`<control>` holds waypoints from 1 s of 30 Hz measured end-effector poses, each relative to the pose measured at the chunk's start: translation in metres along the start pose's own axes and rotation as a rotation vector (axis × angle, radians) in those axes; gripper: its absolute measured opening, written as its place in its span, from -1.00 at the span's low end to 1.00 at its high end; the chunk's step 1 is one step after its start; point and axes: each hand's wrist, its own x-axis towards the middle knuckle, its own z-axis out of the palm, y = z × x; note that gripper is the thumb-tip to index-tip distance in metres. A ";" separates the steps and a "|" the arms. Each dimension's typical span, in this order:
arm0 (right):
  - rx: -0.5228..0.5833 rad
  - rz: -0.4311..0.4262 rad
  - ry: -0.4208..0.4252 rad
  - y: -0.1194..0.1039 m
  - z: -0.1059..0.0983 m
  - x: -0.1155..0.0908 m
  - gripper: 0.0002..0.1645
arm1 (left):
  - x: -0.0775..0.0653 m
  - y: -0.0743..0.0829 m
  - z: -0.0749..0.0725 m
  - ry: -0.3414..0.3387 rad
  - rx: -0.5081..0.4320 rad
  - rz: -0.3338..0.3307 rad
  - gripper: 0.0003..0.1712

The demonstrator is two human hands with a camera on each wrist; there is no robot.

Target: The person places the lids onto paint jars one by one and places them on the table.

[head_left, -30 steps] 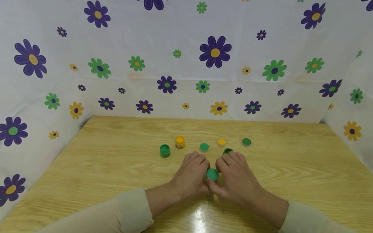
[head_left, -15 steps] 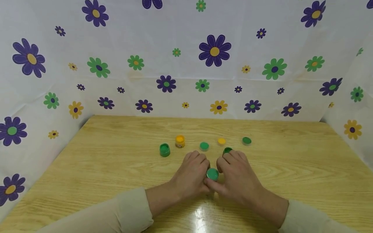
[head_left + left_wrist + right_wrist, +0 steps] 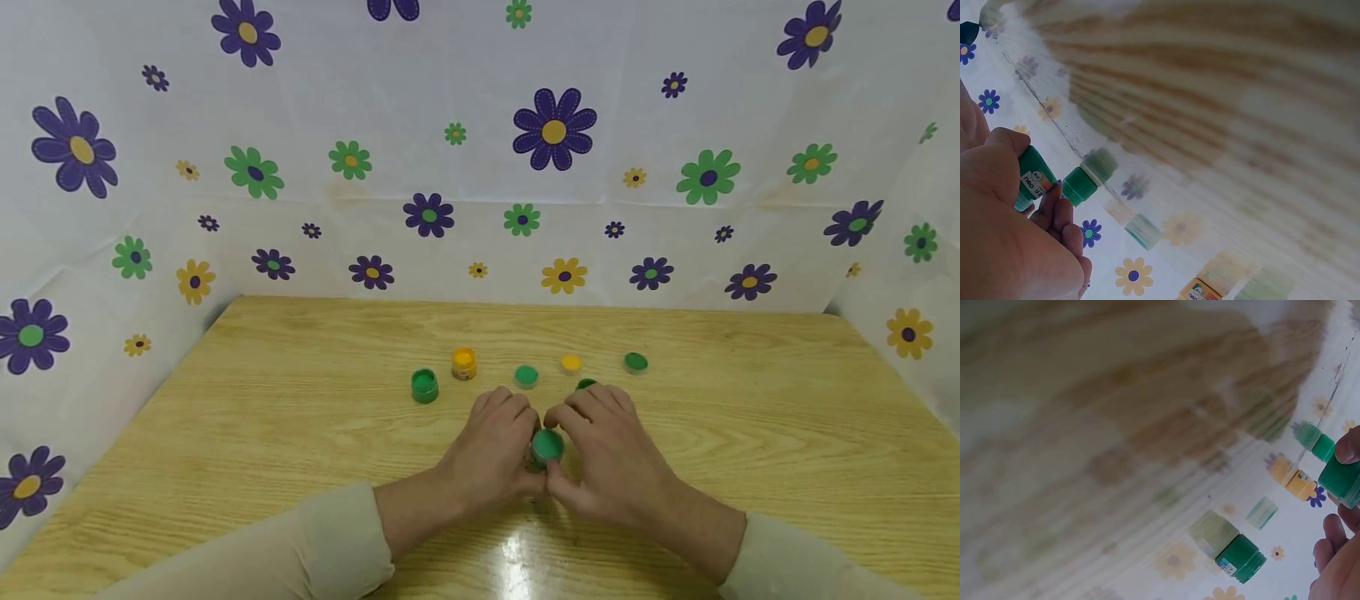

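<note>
The left hand (image 3: 486, 454) gripped a green jar (image 3: 1035, 164); the right hand (image 3: 617, 458) curled round its lid (image 3: 548, 445); beyond that green jar stood an open yellow jar (image 3: 464, 366).

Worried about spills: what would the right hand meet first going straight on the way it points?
The right hand would likely meet the green jar partly hidden behind its knuckles; depth is unclear, so it might pass above.

Surface (image 3: 300, 417): yellow-tan wood grain. Held jar (image 3: 547, 448): green, white/orange label. Toward far edge, left to right: green jar (image 3: 424, 387), orange-yellow jar (image 3: 464, 364), light-green lid (image 3: 527, 377), yellow lid (image 3: 571, 363), dark-green lid (image 3: 636, 362). Backdrop (image 3: 480, 83): white, purple/green/yellow flowers.
</note>
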 end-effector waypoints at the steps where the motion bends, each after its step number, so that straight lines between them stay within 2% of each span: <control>1: -0.002 -0.003 0.003 0.000 0.000 0.000 -0.67 | 0.000 0.000 0.000 0.002 -0.002 0.001 -0.49; 10: -0.002 -0.031 0.041 0.001 0.003 -0.001 -0.74 | 0.001 0.000 0.000 0.010 0.001 0.006 -0.48; 17: -0.012 -0.024 0.035 0.000 0.003 -0.001 -0.75 | 0.000 0.000 0.001 0.021 -0.008 0.016 -0.47; 30: -0.041 0.015 -0.009 -0.001 0.002 0.000 -0.71 | 0.000 0.000 0.000 -0.011 0.004 0.008 -0.51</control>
